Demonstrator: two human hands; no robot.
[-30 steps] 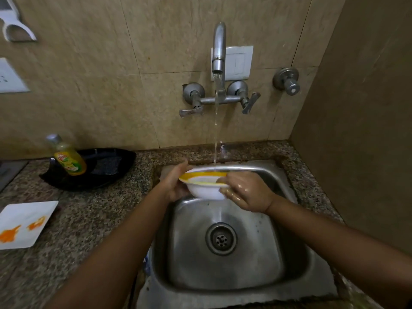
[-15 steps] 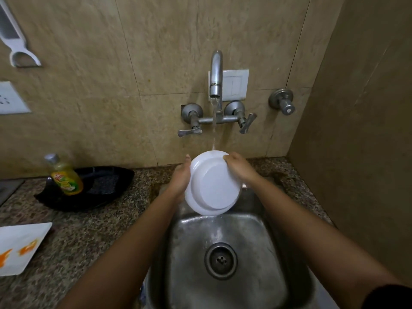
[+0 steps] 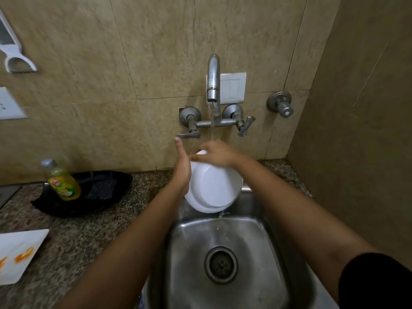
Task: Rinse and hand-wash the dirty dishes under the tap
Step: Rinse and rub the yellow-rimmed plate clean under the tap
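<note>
White bowl (image 3: 214,188) held tilted above the back edge of the sink (image 3: 256,253), underside toward me, under the running tap (image 3: 213,79). My left hand (image 3: 181,168) grips its left rim, thumb raised. My right hand (image 3: 217,153) has its fingers curled over the top rim. An orange-stained plate (image 3: 17,255) lies on the counter (image 3: 89,241), well left of the sink.

Left grip (image 3: 182,172) thumb-up, right grip (image 3: 217,153) curled (both raised).
</note>
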